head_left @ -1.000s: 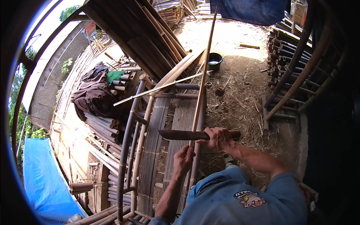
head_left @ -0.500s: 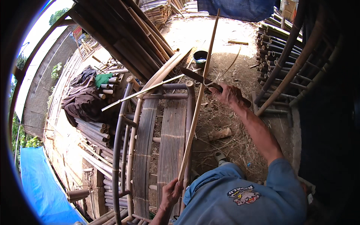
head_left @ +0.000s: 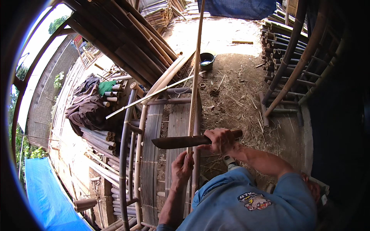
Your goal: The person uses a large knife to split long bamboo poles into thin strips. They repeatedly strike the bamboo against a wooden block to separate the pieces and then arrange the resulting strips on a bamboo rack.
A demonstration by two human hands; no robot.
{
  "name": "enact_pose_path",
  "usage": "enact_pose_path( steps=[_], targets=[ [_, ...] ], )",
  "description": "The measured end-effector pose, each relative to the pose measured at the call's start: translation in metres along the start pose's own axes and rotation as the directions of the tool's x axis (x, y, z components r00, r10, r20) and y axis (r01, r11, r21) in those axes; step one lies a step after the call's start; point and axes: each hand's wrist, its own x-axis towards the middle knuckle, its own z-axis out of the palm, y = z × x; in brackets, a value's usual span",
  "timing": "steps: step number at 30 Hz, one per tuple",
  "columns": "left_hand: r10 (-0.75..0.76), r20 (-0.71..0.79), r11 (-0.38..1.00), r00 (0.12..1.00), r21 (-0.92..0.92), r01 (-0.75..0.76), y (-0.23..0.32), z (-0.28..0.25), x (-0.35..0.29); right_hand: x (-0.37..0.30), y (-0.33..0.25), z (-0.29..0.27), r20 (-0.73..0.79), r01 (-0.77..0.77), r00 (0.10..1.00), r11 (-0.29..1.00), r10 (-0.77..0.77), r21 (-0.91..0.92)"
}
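Note:
My right hand is closed round the handle of a machete, whose dark, broad blade points left. The blade crosses a long bamboo strip, seemingly touching it. Just below the blade, my left hand grips that strip with bent fingers. The strip runs away from me, up past the far end of a bamboo bench frame. Dark slats form the bench's surface, beneath my left hand.
A pale thin strip lies across the bench's far end. A dark bucket stands beyond. Stacked bamboo poles and a bamboo frame stand right. Brown cloth drapes poles at left. Shavings litter the ground.
The machete has come back along the strip from its far part to near my left hand. My left hand sits farther up, and the strip stands more upright in view.

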Motion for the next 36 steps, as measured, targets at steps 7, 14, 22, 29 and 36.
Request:
enact_pose_path(
  steps=[7, 14, 22, 29, 36],
  targets=[
    [-0.093, 0.051, 0.992, 0.994, 0.086, 0.088, -0.016, -0.012, -0.054, 0.038, 0.102, -0.036, 0.069, -0.516, 0.851, 0.854, 0.520, -0.065],
    [-0.090, 0.034, 0.982, 0.995, 0.172, 0.083, -0.040, -0.032, -0.085, 0.036, 0.120, -0.041, 0.004, -0.513, 0.858, 0.857, 0.514, -0.042],
    [-0.089, 0.071, 0.949, 0.994, 0.311, 0.063, -0.037, -0.051, -0.099, 0.045, 0.158, -0.055, -0.104, -0.532, 0.846, 0.839, 0.522, -0.114],
    [0.325, 0.095, 0.639, 0.941, 0.711, -0.293, -0.029, -0.029, -0.075, 0.036, 0.062, -0.008, 0.137, -0.358, 0.793, 0.272, 0.594, 0.893],
    [-0.327, 0.539, 0.886, 0.776, -0.111, 0.451, -0.026, -0.054, -0.045, 0.061, 0.075, -0.019, 0.185, -0.404, 0.803, 0.290, 0.566, 0.867]
  ],
)
